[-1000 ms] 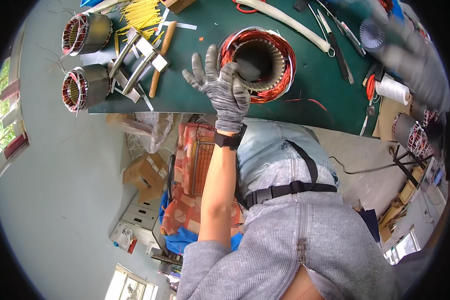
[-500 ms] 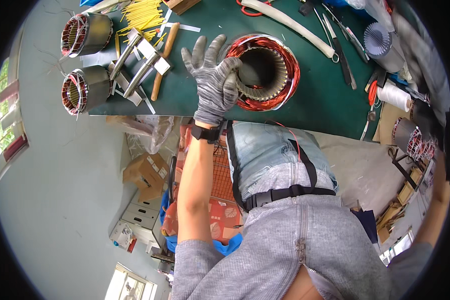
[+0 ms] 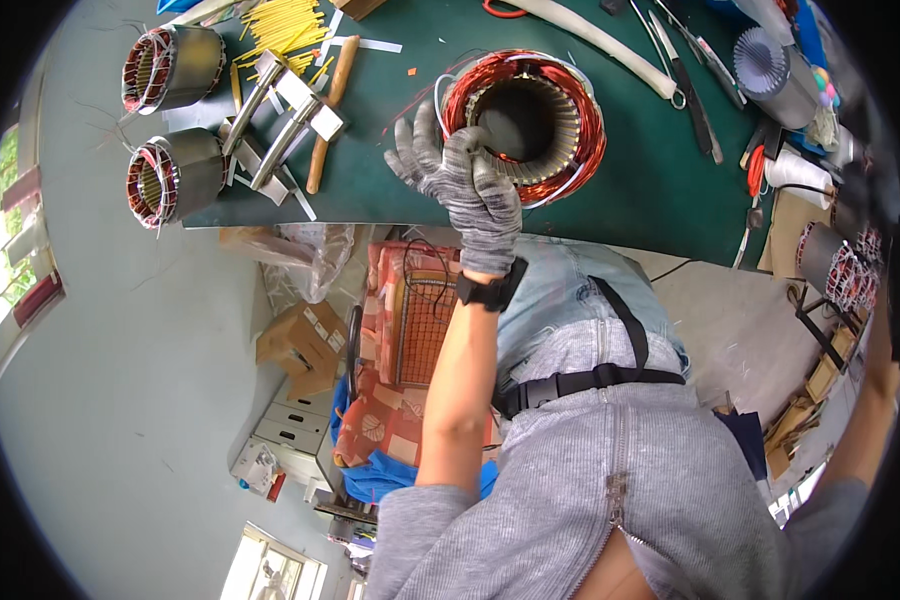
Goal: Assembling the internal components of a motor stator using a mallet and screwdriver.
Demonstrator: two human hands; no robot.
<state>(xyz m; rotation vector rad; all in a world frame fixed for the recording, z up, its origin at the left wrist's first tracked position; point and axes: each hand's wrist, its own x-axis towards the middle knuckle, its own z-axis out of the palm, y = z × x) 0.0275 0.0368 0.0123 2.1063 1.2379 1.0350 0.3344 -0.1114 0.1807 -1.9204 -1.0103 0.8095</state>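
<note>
A motor stator (image 3: 592, 140) with red-brown copper windings stands on the green table with its round bore facing up. My left hand (image 3: 470, 190), in a grey striped glove, is at the stator's near left rim. Its thumb and forefinger close on the winding edge by the bore, while the other fingers fan out to the left. A thin red wire (image 3: 410, 108) trails left from the windings. My right forearm (image 3: 875, 400) rises along the right edge; the hand beyond it is lost in the dark, blurred rim, so its fingers cannot be made out.
Two wound stators (image 3: 192, 65) lie at the left, near yellow sticks (image 3: 280, 25), a metal fixture (image 3: 295, 110) and a wooden rod (image 3: 332, 115). A pale mallet-like handle (image 3: 610, 45), a knife (image 3: 692, 100), a grey finned cylinder (image 3: 775, 80) and a white thread spool (image 3: 798, 172) are at the right.
My left hand has swung rightward and slightly down around the stator's rim, its forearm shifting right. The red wire now shows left of the stator. The grey blur at the far right has gone.
</note>
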